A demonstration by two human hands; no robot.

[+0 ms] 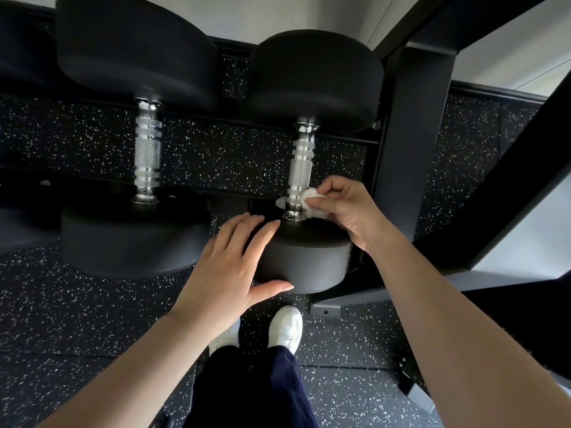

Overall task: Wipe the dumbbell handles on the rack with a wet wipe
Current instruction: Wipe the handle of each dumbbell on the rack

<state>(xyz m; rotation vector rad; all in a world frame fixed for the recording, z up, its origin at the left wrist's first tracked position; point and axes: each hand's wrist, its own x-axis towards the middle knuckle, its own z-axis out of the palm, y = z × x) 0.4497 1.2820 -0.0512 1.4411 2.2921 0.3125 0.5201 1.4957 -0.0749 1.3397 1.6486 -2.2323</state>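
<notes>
Wet wipe point(312, 202), bunched and white, is pinched in the curled fingers of the right hand point(349, 211) against the lower end of the knurled chrome handle point(299, 171) of the right-hand dumbbell point(309, 242), right of frame centre. Left hand point(234, 267) lies flat on that dumbbell's near head, fingers straight and slightly spread. A second dumbbell point(139, 236) rests on the black rack point(411, 143) at left.

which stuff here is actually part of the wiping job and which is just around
Part of the job:
wet wipe
right dumbbell handle
left dumbbell handle
right hand gripping the wipe
left hand resting on the right dumbbell's near head

Just around:
rack post
speckled floor
white shoe
</notes>
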